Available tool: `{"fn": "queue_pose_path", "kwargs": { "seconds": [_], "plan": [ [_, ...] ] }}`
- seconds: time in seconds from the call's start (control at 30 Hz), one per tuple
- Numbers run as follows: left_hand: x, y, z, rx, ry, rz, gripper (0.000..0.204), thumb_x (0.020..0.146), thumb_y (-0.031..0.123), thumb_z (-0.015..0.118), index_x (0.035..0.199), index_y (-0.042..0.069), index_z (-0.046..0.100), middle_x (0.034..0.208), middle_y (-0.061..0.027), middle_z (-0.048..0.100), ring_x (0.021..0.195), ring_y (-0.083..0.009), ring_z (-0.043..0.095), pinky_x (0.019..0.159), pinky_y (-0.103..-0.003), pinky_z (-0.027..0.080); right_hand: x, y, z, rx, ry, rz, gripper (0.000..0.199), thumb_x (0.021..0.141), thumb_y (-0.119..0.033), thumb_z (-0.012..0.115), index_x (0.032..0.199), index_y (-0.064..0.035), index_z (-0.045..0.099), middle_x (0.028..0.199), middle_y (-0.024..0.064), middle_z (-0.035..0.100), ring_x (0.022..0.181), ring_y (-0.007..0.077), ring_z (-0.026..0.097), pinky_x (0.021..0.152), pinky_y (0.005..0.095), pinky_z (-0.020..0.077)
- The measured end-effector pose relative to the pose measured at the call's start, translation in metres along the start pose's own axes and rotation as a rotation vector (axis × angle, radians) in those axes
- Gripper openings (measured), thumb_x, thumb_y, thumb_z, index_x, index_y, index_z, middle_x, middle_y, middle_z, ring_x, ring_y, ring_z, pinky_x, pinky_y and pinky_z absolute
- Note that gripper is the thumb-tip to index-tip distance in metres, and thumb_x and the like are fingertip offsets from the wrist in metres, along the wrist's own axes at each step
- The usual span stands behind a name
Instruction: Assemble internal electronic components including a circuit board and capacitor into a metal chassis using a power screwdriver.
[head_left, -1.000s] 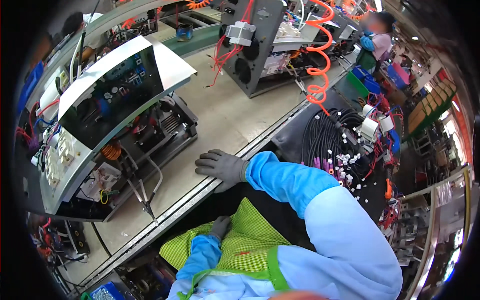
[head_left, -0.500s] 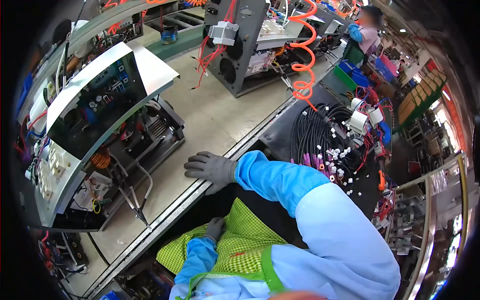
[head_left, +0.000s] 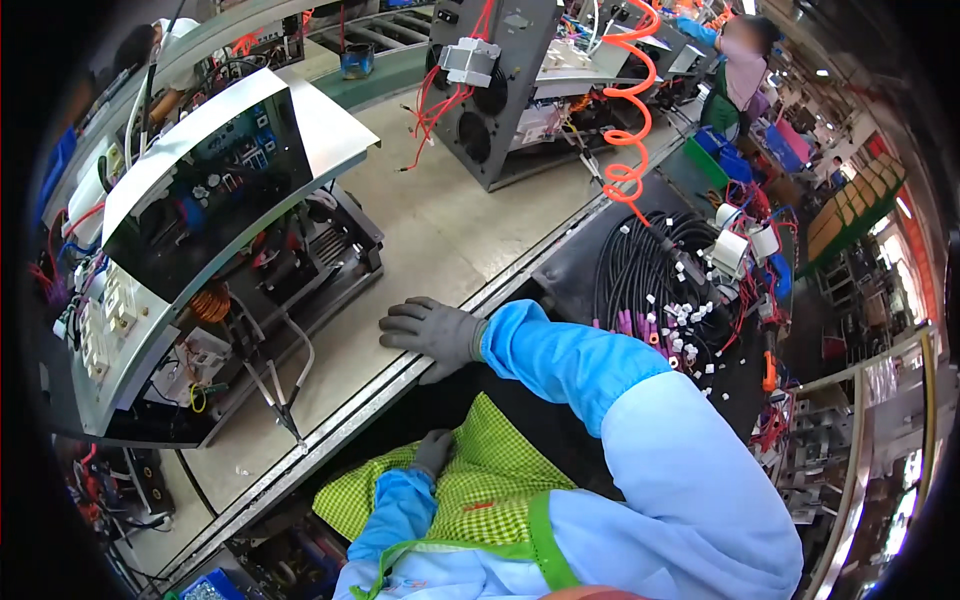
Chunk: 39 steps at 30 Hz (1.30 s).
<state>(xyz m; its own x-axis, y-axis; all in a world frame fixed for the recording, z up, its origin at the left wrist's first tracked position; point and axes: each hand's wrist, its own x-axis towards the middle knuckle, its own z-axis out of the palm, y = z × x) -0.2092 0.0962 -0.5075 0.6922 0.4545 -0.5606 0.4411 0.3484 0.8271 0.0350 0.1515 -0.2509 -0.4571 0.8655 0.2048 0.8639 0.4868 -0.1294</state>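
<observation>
My right hand [head_left: 432, 333], in a grey glove, lies flat on the near metal edge of the workbench [head_left: 400, 240]. Its fingers are stretched out to the left and hold nothing. Lower down, my left hand [head_left: 434, 452], gloved in grey too, rests on the green checked apron [head_left: 490, 450] over my lap; its fingers are mostly hidden. Nearest on the bench, beyond my hands to the left, stands an open machine [head_left: 330, 250] with a white and dark glass cover [head_left: 215, 190] tilted up, its wires and circuit board exposed. Neither hand touches it.
Another grey machine housing [head_left: 505, 110] with fans and red leads stands farther along. An orange coiled hose [head_left: 628, 130] hangs at its right. Bundled black cables [head_left: 625, 265] and white connectors [head_left: 685, 315] lie on a dark side surface. A person [head_left: 742, 80] is at the far right.
The view has shifted slightly, so the bench and machines appear a little farther right. Both my hands keep their places. The far person's arm is now stretched out to the left.
</observation>
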Motion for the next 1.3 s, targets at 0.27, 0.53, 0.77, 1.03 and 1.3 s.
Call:
{"fn": "queue_pose_path", "kwargs": {
  "seconds": [0.27, 0.53, 0.77, 1.03, 1.3],
  "plan": [
    [0.003, -0.006, 0.002, -0.074, 0.021, -0.017, 0.038, 0.088, 0.028, 0.059, 0.112, -0.002, 0.062, 0.088, -0.0102, 0.066, 0.075, -0.0179, 0.062, 0.066, -0.031, 0.051, 0.001, 0.000, -0.001, -0.007, -0.016, 0.010, 0.085, 0.063, -0.049, 0.073, 0.133, -0.0108, 0.043, 0.139, 0.0138, 0.042, 0.131, 0.0340, 0.036, 0.109, 0.0492, 0.0278],
    [0.006, -0.014, -0.001, -0.022, 0.032, -0.048, 0.040, 0.087, 0.030, 0.060, 0.112, -0.001, 0.062, 0.094, -0.0126, 0.066, 0.077, -0.0182, 0.063, 0.070, -0.032, 0.052, 0.002, -0.001, 0.001, -0.012, 0.026, -0.012, 0.087, 0.060, -0.049, 0.074, 0.131, -0.0093, 0.045, 0.136, 0.0149, 0.043, 0.129, 0.0345, 0.038, 0.107, 0.0489, 0.0293],
    [0.006, -0.021, 0.000, 0.026, 0.051, -0.069, 0.039, 0.087, 0.030, 0.060, 0.110, -0.002, 0.063, 0.093, -0.0125, 0.067, 0.074, -0.0175, 0.063, 0.069, -0.031, 0.052, 0.003, -0.001, 0.002, 0.021, 0.017, -0.012, 0.085, 0.061, -0.048, 0.074, 0.131, -0.0089, 0.045, 0.136, 0.0152, 0.043, 0.129, 0.0347, 0.038, 0.107, 0.0491, 0.0299],
    [0.003, -0.007, 0.001, 0.042, 0.037, -0.044, 0.038, 0.088, 0.028, 0.059, 0.111, -0.001, 0.062, 0.090, -0.0115, 0.066, 0.074, -0.0173, 0.063, 0.068, -0.031, 0.051, 0.001, 0.001, 0.004, -0.008, -0.009, 0.000, 0.085, 0.062, -0.049, 0.073, 0.132, -0.0104, 0.044, 0.138, 0.0148, 0.042, 0.130, 0.0351, 0.037, 0.108, 0.0506, 0.0279],
    [0.005, -0.012, 0.003, 0.045, 0.043, -0.095, 0.040, 0.086, 0.032, 0.059, 0.109, -0.001, 0.064, 0.093, -0.0129, 0.068, 0.078, -0.0205, 0.066, 0.075, -0.034, 0.052, 0.004, -0.006, -0.004, 0.000, -0.032, 0.013, 0.082, 0.065, -0.048, 0.073, 0.133, -0.0110, 0.045, 0.138, 0.0150, 0.043, 0.130, 0.0348, 0.038, 0.108, 0.0490, 0.0287]
  ]
}}
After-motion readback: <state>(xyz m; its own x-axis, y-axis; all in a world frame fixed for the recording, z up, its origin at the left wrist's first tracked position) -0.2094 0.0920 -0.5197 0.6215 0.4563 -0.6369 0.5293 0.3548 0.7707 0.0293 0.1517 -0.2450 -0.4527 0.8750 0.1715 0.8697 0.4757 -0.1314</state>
